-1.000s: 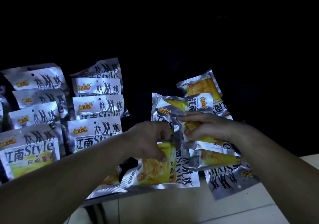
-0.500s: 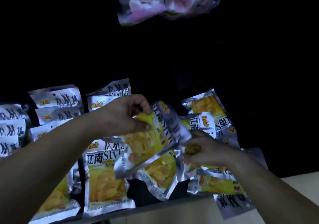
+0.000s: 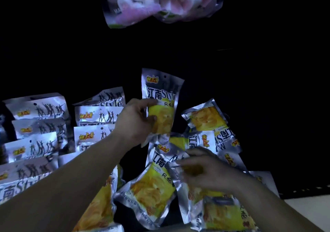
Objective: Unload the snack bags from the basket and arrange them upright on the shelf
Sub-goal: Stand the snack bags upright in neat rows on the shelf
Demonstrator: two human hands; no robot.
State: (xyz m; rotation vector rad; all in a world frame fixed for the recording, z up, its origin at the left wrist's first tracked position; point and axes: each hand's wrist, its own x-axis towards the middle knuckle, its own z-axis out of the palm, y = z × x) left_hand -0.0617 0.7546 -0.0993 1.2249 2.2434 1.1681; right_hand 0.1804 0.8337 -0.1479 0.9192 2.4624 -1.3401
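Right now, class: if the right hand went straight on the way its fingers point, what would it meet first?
Probably the tilted snack bag lying just left of the right hand; motion blur hides any contact.

left hand (image 3: 135,122) grips upright snack bag (image 3: 161,105) | right hand (image 3: 207,171) on loose bags (image 3: 150,194)
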